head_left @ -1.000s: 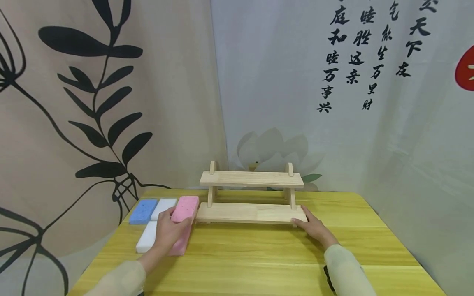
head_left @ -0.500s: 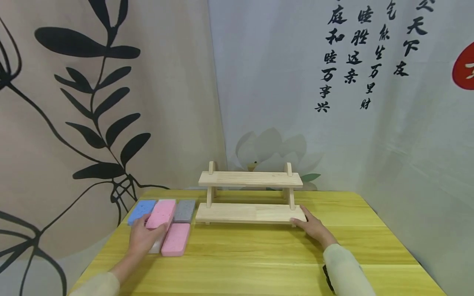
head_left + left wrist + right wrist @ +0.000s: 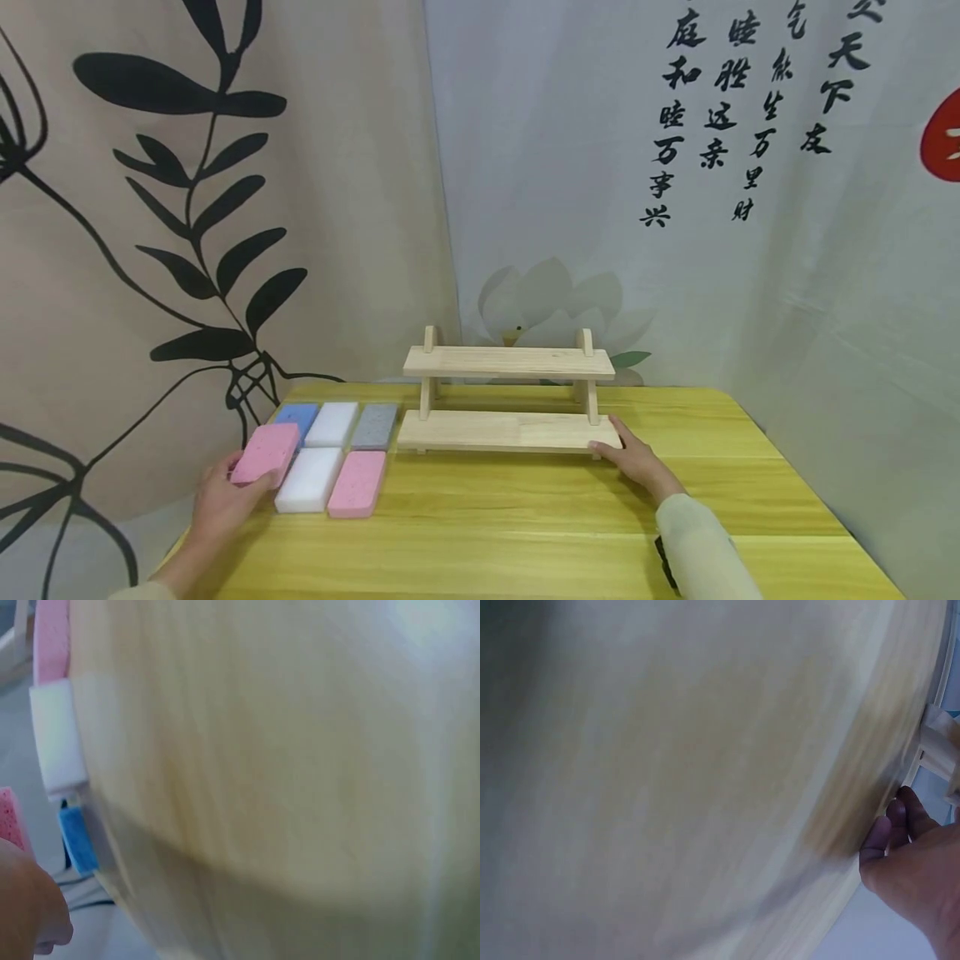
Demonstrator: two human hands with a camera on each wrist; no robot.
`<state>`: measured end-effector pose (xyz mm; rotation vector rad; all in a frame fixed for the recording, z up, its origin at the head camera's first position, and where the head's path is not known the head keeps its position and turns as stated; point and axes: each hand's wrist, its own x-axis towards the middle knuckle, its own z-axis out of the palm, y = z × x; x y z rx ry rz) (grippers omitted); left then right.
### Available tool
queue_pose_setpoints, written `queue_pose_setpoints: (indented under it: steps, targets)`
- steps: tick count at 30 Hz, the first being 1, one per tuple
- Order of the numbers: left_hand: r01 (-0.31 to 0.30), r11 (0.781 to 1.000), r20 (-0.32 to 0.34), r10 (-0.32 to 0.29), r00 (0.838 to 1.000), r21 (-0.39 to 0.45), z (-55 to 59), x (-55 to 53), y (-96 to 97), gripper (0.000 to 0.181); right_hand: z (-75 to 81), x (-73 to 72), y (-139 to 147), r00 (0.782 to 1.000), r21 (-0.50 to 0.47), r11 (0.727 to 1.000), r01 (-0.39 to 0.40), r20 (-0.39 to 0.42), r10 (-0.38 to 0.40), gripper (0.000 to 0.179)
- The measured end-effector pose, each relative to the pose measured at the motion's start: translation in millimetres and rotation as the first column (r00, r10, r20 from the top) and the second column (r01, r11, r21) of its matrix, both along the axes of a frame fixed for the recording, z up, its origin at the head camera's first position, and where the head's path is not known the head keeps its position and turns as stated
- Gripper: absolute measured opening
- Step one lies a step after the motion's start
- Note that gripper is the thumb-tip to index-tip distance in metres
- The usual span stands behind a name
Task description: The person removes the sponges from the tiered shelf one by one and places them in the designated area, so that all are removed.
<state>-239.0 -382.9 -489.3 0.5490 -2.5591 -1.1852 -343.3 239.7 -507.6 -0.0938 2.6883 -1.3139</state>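
My left hand point(image 3: 223, 508) grips a pink sponge point(image 3: 266, 454) by its sides, thumb on the right, and holds it up at the table's left side. It partly covers a blue sponge point(image 3: 298, 417). In the left wrist view the held pink sponge point(image 3: 12, 821) shows only at the edge. Two white sponges point(image 3: 332, 425), a grey sponge point(image 3: 375, 427) and a second pink sponge point(image 3: 357, 485) lie flat beside it in two rows. My right hand point(image 3: 641, 462) holds the right end of the lower board of a two-tier wooden shelf point(image 3: 510, 432).
Everything stands on a yellow wood-grain table point(image 3: 525, 525). The upper board point(image 3: 510, 362) of the shelf carries nothing. Behind the table hangs a printed cloth point(image 3: 360, 208) with plant shapes and writing.
My left hand has carried the pink sponge left, from over the grey sponge past the white ones to the blue one's front. My right hand stays on the shelf.
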Motion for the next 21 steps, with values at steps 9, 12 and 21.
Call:
queue_pose_setpoints:
  steps: [9,12,21]
  targets:
    - [0.001,0.998,0.046,-0.004,0.999,0.063,-15.2,8.5,-19.9,0.093,0.1,-0.1,-1,1.0,0.005,1.0,0.006,0.007,-0.006,0.098]
    - [0.006,0.998,0.067,-0.011,0.998,0.065,-18.0,9.2,-24.1,0.093,0.2,0.5,-2,1.0,-0.003,1.0,-0.001,0.008,0.001,0.096]
    - [0.075,0.997,0.132,-0.076,0.988,0.018,-30.0,13.2,-32.7,0.095,-0.3,1.2,-3,1.0,0.015,1.0,-0.003,0.01,0.003,0.096]
